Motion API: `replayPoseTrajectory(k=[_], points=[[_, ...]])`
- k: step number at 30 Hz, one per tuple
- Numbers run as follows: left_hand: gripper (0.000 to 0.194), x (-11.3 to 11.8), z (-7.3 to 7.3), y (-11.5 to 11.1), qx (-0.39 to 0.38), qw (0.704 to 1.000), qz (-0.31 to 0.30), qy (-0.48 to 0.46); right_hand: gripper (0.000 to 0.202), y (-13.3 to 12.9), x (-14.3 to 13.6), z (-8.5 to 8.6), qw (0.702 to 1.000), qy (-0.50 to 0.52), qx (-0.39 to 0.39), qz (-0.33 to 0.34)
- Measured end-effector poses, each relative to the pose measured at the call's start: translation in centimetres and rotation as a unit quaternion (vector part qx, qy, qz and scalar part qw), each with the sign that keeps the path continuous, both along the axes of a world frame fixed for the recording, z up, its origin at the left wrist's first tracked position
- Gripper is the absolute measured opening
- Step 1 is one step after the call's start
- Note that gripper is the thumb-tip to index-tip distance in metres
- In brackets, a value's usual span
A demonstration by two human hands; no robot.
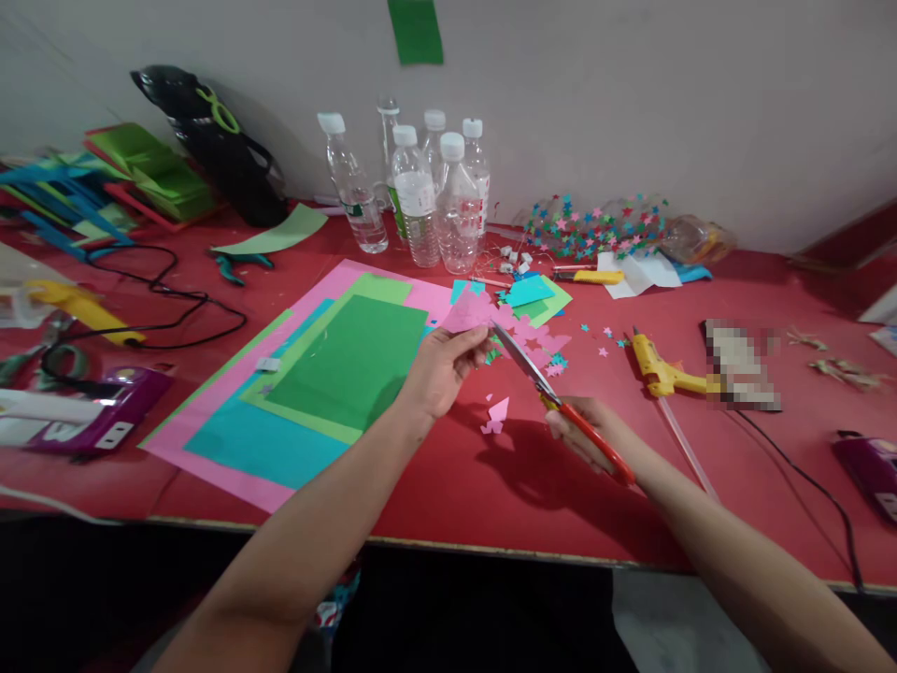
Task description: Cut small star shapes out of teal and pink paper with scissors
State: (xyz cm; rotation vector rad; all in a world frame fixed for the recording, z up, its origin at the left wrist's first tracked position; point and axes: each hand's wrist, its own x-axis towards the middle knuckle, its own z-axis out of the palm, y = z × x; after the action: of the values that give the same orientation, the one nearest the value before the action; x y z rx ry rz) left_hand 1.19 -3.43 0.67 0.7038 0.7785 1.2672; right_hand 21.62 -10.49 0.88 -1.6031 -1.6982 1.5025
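Between the thumb and fingers of my left hand (452,360) is a piece of pink paper (468,310). My right hand (592,432) is closed round the red handles of a pair of scissors (536,372), whose blades point up and left. The blade tips are close to the pink paper at my left fingertips; I cannot tell whether they touch it. Below the blades lie small pink scraps (496,416). Pink paper offcuts (529,336) and little stars are scattered just behind the scissors. To the left is a stack of coloured sheets with a green sheet (350,350) on top.
Several plastic bottles (420,201) stand by the wall, beside a black flask (217,150). A star-filled clear bottle (603,227) lies at the back right. A yellow glue gun (662,366) with a cord is right of my hand, another (84,308) far left. A yellow cutter (595,277) lies behind.
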Motion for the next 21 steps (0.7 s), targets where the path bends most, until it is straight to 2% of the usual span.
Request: replayPoseTrajectory(k=[6, 16, 21], points=[[0.007, -0.12, 0.13, -0.02, 0.063, 0.996, 0.031, 0.049, 0.048, -0.05, -0.16, -0.04, 1.000, -0.007, 0.011, 0.008], [0.007, -0.56, 0.09, 0.34, 0.065, 0.993, 0.042, 0.090, 0.046, -0.06, -0.02, 0.12, 1.000, -0.018, 0.013, 0.020], [0.007, -0.95, 0.42, 0.49, 0.065, 0.993, 0.018, 0.094, 0.045, 0.10, 0.54, -0.24, 0.999, -0.017, -0.008, 0.037]])
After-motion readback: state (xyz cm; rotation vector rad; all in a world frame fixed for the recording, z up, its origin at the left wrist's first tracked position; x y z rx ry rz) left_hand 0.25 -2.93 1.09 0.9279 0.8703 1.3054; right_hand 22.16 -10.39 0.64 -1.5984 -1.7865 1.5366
